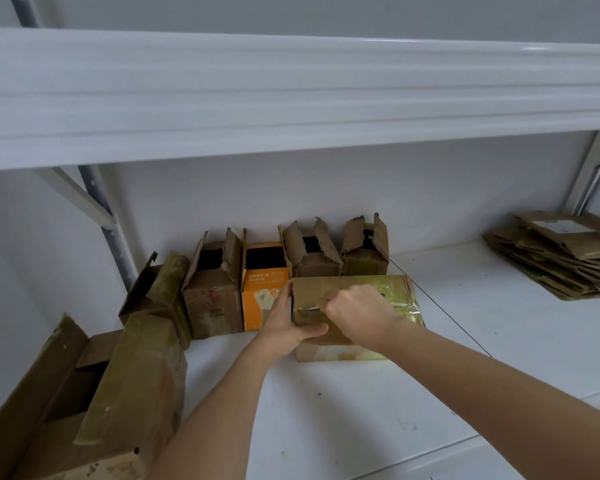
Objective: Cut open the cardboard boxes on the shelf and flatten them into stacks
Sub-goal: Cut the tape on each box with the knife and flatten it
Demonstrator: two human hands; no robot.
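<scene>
A taped brown cardboard box (400,296) lies on the white shelf (378,403) in the middle of the view. My left hand (288,327) grips its left end, thumb across the front face. My right hand (357,311) is curled into a fist over the box's top front edge, by a slit in the tape; whatever it holds is hidden. Behind stands a row of opened boxes: a brown one (212,299), an orange one (260,289) and two more brown ones (312,254) (366,249).
A stack of flattened cardboard (561,258) lies at the right end of the shelf. Two larger opened boxes (94,403) (153,292) sit at the left. An upper white shelf (291,95) overhangs. Bare shelf surface spreads in front and to the right.
</scene>
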